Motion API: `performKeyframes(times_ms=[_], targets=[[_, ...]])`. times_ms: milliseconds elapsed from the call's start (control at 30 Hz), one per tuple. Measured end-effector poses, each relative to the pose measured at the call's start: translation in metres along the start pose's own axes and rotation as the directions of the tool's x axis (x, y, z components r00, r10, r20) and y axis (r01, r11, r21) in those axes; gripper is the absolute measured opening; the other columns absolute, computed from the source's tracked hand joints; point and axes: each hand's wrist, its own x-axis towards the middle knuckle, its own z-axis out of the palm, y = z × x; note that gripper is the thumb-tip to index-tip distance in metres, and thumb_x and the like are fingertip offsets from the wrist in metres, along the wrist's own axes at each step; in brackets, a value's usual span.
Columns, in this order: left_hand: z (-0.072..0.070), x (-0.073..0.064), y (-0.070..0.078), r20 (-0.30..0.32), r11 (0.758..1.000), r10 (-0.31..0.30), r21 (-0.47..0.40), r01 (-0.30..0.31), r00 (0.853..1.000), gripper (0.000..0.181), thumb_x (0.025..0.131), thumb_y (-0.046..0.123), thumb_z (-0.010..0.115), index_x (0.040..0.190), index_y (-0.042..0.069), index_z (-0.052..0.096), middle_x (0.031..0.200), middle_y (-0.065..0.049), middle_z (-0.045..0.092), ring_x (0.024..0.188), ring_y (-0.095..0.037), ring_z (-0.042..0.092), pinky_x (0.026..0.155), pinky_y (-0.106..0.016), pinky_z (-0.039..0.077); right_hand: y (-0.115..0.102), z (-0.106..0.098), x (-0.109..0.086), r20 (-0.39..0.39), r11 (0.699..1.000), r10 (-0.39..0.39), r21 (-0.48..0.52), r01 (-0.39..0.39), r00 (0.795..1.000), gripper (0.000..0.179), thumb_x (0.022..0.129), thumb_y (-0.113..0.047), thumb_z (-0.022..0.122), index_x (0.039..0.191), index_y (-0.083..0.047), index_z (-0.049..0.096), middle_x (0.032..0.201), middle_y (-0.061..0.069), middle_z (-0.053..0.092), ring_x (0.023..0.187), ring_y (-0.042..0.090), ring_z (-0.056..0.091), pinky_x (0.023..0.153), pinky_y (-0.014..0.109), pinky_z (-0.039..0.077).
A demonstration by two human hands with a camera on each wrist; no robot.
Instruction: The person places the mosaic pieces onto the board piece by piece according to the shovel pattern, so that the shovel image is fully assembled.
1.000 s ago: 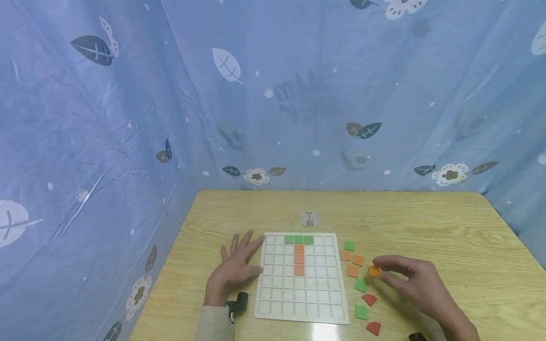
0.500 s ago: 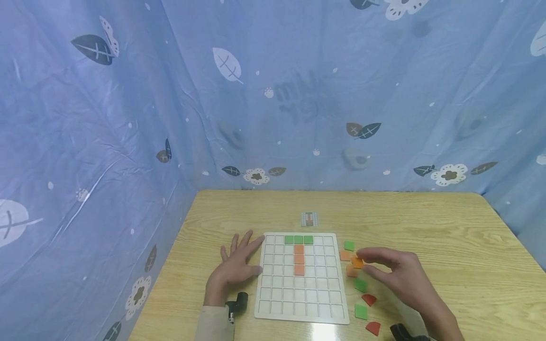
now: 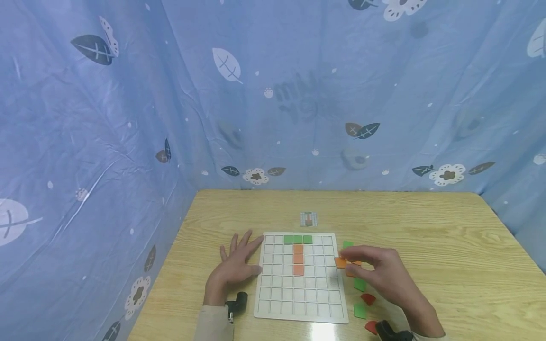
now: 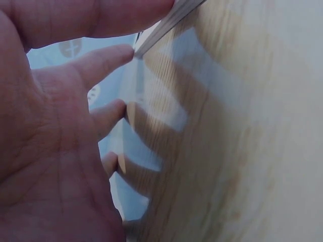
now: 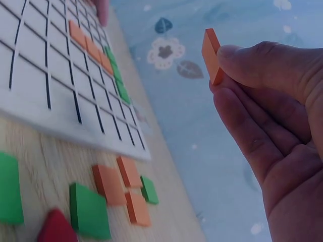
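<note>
A white grid board (image 3: 304,296) lies on the table, with a row of green square tiles (image 3: 298,239) at its far edge and a column of orange tiles (image 3: 298,259) below them. My right hand (image 3: 379,271) pinches an orange square tile (image 5: 211,56) between thumb and fingers, raised over the board's right edge. My left hand (image 3: 234,269) lies spread on the table at the board's left side. In the left wrist view its fingertips (image 4: 123,53) meet the board's edge, seen side-on.
Loose orange and green tiles (image 5: 90,210) lie right of the board, partly hidden by my right hand in the head view. Red quarter-round pieces (image 3: 368,299) lie nearer. A small pattern card (image 3: 309,219) sits beyond the board. A blue curtain (image 3: 315,94) hangs behind and left.
My right hand has carried the pinched orange tile leftward, from beyond the loose tiles to over the board's right edge. The left hand stays in place.
</note>
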Motion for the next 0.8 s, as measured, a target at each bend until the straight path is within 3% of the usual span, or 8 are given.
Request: performKeyframes(times_ms=[233, 800], targets=[[0.000, 0.000, -0.001, -0.001, 1.000, 0.000, 0.012, 0.000, 1.000, 0.092, 0.082, 0.020, 0.074, 0.169, 0.026, 0.045, 0.184, -0.016, 0.017, 0.169, -0.052, -0.007, 0.122, -0.085, -0.017, -0.005, 0.010, 0.009, 0.009, 0.997, -0.059, -0.045, 0.059, 0.998, 0.030, 0.088, -0.010, 0.090, 0.116, -0.018, 0.085, 0.113, -0.008, 0.084, 0.108, 0.004, 0.077, 0.087, 0.027, 0.067], [0.001, 0.000, -0.001, -0.004, 1.000, 0.000, 0.015, 0.000, 1.000, 0.092, 0.083, 0.021, 0.075, 0.169, 0.025, 0.044, 0.184, -0.016, 0.017, 0.169, -0.052, -0.006, 0.122, -0.085, -0.017, -0.016, 0.034, 0.028, 0.018, 0.985, -0.173, -0.023, 0.173, 0.985, 0.035, 0.084, 0.000, 0.090, 0.112, -0.020, 0.085, 0.107, -0.010, 0.085, 0.099, 0.007, 0.080, 0.087, 0.025, 0.065]])
